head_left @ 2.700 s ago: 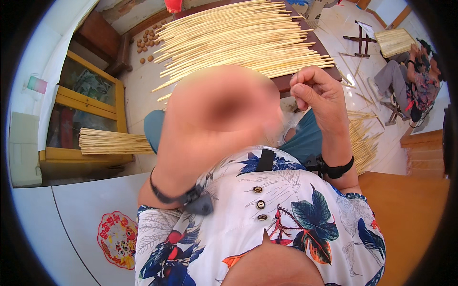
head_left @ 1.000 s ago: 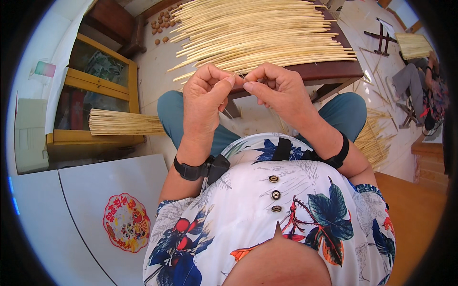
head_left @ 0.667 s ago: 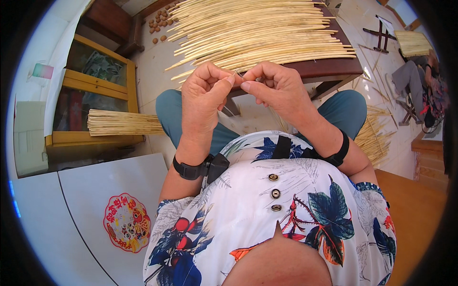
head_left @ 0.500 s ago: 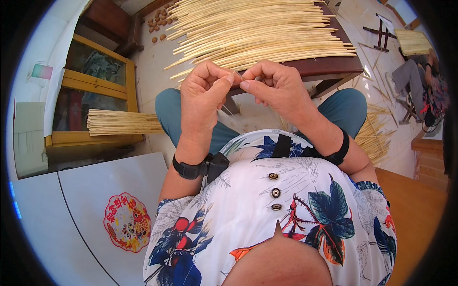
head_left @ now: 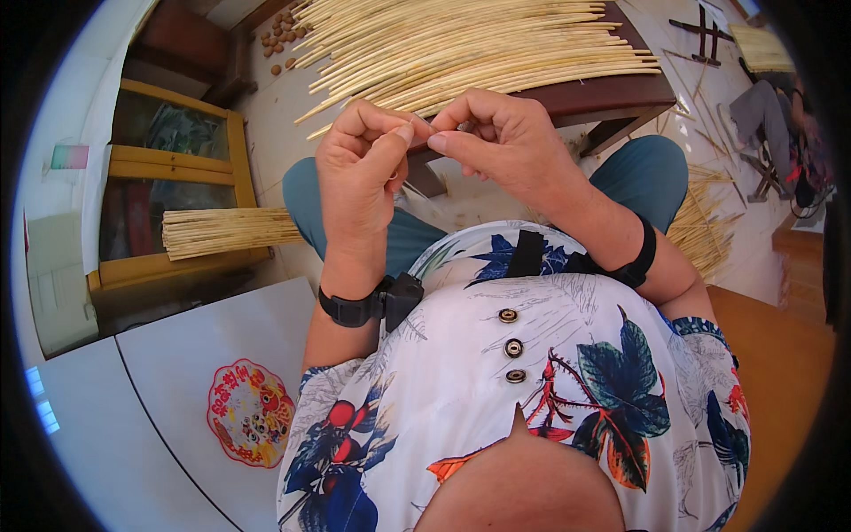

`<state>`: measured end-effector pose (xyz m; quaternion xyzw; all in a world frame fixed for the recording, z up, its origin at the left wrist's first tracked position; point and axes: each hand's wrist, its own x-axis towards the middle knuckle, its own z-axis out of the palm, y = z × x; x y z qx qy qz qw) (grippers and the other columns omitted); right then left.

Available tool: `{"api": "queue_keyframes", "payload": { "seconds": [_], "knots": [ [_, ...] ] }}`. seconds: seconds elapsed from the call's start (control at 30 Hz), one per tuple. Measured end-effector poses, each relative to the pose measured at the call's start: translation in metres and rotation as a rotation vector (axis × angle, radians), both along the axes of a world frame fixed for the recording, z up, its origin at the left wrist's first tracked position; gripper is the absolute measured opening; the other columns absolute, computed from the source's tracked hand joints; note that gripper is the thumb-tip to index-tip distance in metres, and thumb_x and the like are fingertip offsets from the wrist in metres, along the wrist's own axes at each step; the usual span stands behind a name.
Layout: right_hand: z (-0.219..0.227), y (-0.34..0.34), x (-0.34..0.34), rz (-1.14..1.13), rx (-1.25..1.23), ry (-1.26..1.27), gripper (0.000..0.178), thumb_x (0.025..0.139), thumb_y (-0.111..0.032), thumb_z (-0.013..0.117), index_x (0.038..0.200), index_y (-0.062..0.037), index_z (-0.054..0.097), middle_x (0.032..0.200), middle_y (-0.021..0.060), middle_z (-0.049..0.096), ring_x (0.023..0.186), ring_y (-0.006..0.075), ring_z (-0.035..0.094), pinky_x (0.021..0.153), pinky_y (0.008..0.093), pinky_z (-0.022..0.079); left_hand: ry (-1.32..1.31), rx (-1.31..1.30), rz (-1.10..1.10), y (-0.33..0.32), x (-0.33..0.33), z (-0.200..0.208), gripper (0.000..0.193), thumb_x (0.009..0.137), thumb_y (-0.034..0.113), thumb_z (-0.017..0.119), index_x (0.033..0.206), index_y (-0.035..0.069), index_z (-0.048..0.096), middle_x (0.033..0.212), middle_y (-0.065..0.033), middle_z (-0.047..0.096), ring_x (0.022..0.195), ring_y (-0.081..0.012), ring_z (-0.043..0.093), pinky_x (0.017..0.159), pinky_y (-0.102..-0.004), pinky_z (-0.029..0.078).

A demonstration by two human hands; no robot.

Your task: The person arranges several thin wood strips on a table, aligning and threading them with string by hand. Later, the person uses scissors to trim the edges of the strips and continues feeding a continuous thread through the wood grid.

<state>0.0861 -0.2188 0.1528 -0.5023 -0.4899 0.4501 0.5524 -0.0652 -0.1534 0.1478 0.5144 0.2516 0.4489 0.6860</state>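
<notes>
My left hand (head_left: 359, 173) and my right hand (head_left: 516, 146) meet in front of me, above my knees. Thumb and forefinger are pinched together on each, and the fingertips of the two hands almost touch. Whatever lies between them is too small and too hidden to name. Below the left fingers a thin pale strand (head_left: 417, 192) shows faintly. Just beyond the hands, long straw-coloured stalks (head_left: 470, 53) lie side by side across a dark brown bench (head_left: 612, 96).
A bundle of stalks (head_left: 230, 230) lies left of my knee, by a yellow-framed cabinet (head_left: 168, 173). More loose stalks (head_left: 705, 226) are on the floor at right. Round brown objects (head_left: 282, 35) lie at far left. Another person (head_left: 762, 115) sits at far right beside a folding stand (head_left: 705, 40).
Both hands have shifted slightly up and to the left in the picture, still pinched together. The view has tilted a little. A thin glint between the fingertips no longer shows clearly.
</notes>
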Motion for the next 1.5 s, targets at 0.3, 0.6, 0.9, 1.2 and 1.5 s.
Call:
{"api": "queue_keyframes", "payload": {
  "seconds": [0.3,0.6,0.9,1.2,1.5],
  "knots": [
    [-0.0049,0.0003,0.0015,0.031,0.036,-0.061,0.013,0.083,-0.012,0.063,0.091,-0.0026,0.062,0.069,-0.0041,0.055,0.059,0.0007,0.048,0.05,0.0155,0.037,0.023,0.002,0.02,0.0004,0.0008,0.0,0.006,0.079,-0.002,0.055,0.074,0.002,0.054,0.077,-0.0125,0.065,0.044,-0.0021,0.039,0.039,-0.0154,0.029],
    [-0.0054,0.0007,0.0032,0.045,0.059,-0.112,0.013,0.083,-0.012,0.063,0.092,-0.0023,0.062,0.068,-0.0039,0.055,0.059,0.0009,0.048,0.051,0.0153,0.037,0.012,0.008,0.006,0.0022,0.001,-0.0008,0.005,0.078,-0.002,0.055,0.074,0.002,0.055,0.076,-0.0123,0.065,0.044,-0.0019,0.039,0.039,-0.0152,0.029],
    [-0.0094,0.0019,0.003,0.043,0.07,-0.149,0.013,0.083,-0.012,0.063,0.092,-0.0021,0.062,0.069,-0.0033,0.056,0.059,0.0009,0.049,0.051,0.015,0.037,0.004,0.002,-0.011,0.0031,-0.0002,-0.0022,0.005,0.079,-0.002,0.056,0.075,0.001,0.055,0.075,-0.0118,0.064,0.044,-0.002,0.04,0.039,-0.0151,0.029],
    [-0.0086,0.0013,0.001,0.01,0.041,-0.114,0.012,0.083,-0.012,0.063,0.091,-0.0023,0.061,0.07,-0.0028,0.057,0.059,0.0013,0.049,0.051,0.0153,0.039,-0.01,-0.007,-0.014,0.003,-0.0013,-0.0016,0.004,0.079,-0.002,0.056,0.076,0.001,0.055,0.075,-0.0115,0.065,0.045,-0.0023,0.041,0.039,-0.0152,0.03],
    [-0.0068,0.0011,0.0007,0.026,0.037,-0.123,0.012,0.083,-0.011,0.063,0.092,-0.0027,0.062,0.069,-0.0031,0.057,0.058,0.0013,0.05,0.05,0.0154,0.038,-0.001,-0.012,-0.007,0.0029,-0.0017,-0.0021,0.005,0.079,-0.001,0.056,0.075,0.001,0.056,0.074,-0.0118,0.065,0.044,-0.0024,0.041,0.039,-0.0156,0.03]
  ]
}}
